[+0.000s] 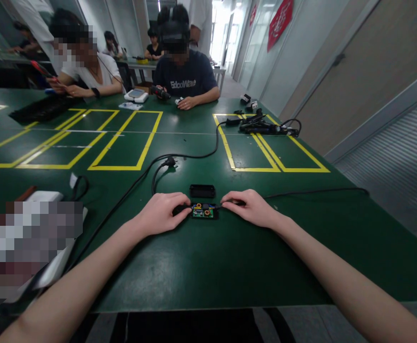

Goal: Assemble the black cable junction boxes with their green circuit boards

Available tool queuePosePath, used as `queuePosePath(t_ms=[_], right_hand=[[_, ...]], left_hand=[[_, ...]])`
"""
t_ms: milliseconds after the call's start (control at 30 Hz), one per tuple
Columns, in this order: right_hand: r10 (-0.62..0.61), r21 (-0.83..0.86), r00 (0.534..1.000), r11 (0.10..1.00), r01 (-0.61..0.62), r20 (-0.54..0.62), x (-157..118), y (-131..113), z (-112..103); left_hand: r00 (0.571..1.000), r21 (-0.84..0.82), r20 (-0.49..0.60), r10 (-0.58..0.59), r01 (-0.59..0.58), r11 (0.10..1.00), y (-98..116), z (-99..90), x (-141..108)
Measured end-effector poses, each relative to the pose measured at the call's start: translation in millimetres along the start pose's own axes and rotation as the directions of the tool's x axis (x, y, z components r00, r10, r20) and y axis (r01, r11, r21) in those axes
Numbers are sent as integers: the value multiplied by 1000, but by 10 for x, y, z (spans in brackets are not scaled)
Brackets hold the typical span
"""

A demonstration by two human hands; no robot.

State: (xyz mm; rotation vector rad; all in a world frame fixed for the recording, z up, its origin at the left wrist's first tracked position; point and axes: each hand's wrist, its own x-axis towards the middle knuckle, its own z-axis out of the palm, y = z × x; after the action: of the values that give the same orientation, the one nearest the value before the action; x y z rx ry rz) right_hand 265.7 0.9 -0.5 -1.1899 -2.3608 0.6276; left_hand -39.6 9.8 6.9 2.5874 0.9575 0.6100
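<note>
On the green table in front of me lies a small circuit board (203, 213) with copper coils and coloured wires, seated in a black plastic casing half (216, 215). The other half, a black casing cover (202, 191), rests just beyond it with its hollow side up. At the board's left end, my left hand (165, 211) is closed around a black cable end. My right hand (249, 207) pinches the black cable (312, 192) at the right end, which runs off to the right. Fingertips partly hide both cable ends.
A power plug (170, 162) on a black cord lies ahead to the left. Black adapters and cables (262, 125) are heaped at the far right, among yellow tape outlines (140, 143). Across the table sit two people, one with a power drill (161, 92). White items lie near my left arm.
</note>
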Motion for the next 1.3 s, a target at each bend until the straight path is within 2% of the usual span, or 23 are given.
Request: queuePosePath(t_ms=[267, 433, 800, 933, 1100, 1200, 1300], right_hand=[[-140, 51, 990, 989, 139, 16, 0, -32, -23], [-120, 4, 993, 993, 120, 17, -9, -51, 33], [-100, -45, 995, 994, 101, 16, -5, -15, 62], [-142, -71, 989, 987, 145, 42, -12, -14, 67], [-244, -153, 970, 958, 243, 13, -16, -83, 54], [-286, -149, 958, 948, 281, -9, -4, -106, 39], [-275, -110, 961, 956, 271, -24, 5, -91, 29]], left_hand=[[1000, -100, -10, 25, -26, 995, 1, 21, -10], [999, -131, 9, 44, -42, 991, -3, 45, -3], [1000, -190, 9, -22, 24, 981, 34, 78, -3], [999, -145, 38, -9, 14, 989, 40, 67, 11], [999, -59, 11, 53, -52, 997, 34, 21, 25], [998, -81, 19, 58, -57, 995, 13, 14, 25], [999, -130, 39, 25, -20, 991, -8, 27, 21]])
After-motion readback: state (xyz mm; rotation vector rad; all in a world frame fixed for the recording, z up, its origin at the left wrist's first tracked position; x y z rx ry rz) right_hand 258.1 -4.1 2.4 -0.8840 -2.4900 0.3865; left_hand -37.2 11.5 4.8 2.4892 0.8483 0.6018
